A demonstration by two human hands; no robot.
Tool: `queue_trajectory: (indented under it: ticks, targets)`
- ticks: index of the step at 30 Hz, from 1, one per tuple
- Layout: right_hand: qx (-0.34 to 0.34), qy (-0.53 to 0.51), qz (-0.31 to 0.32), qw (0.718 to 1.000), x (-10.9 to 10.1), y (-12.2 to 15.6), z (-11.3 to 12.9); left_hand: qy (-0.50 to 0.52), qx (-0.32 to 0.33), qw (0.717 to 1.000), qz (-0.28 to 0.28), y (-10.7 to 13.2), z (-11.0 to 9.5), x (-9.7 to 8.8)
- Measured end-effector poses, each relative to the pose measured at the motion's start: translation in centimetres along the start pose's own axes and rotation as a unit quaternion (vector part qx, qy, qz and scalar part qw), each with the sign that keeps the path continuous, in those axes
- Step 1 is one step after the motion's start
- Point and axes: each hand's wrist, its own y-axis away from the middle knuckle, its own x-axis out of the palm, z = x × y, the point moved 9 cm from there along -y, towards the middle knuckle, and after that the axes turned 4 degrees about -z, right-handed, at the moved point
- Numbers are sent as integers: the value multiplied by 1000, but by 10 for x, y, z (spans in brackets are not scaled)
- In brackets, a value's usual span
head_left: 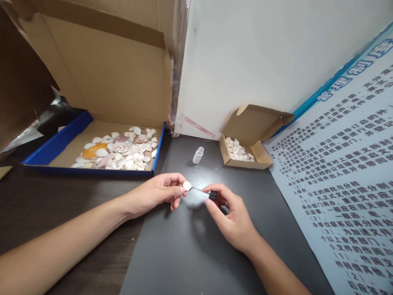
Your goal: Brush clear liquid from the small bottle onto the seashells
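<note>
Between thumb and fingers, my left hand [167,189] pinches a small white seashell [187,186] above the dark table. My right hand [229,213] grips the black cap of a brush applicator [212,195]. Its thin stem points left, and the tip is at the shell's lower right edge; whether it touches is too small to tell. Beyond both hands, a small clear glass bottle [198,155] stands upright without a cap, with a label on its side.
At the left, a blue-edged cardboard box [92,170] with its lid raised holds many shells [121,151]. A smaller open cardboard box [245,164] with white shells [238,150] stands at the back right. A printed sign [344,164] leans along the right side, beside a white panel [245,53].
</note>
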Motion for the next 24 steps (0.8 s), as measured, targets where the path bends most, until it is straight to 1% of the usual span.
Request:
queue_trajectory:
  ticks: [3, 7, 11, 14, 17, 24]
  targets:
    - [4, 7, -2, 1000, 0, 0, -1, -4, 1, 1000, 5, 0, 0, 1]
    - [11, 18, -21, 1000, -4, 0, -4, -11, 3, 1000, 8, 1, 0, 2]
    - [-2, -4, -38, 999, -9, 2, -2, -9, 7, 1000, 2, 0, -1, 0]
    - [-15, -32, -14, 999, -5, 3, 2, -19, 7, 1000, 4, 0, 0, 0]
    - [-9, -32, 17, 999, 2, 3, 3, -29, 5, 1000, 8, 1, 0, 1]
    - [5, 4, 2, 1000, 1, 0, 0, -45, 3, 999, 16, 0, -1, 2]
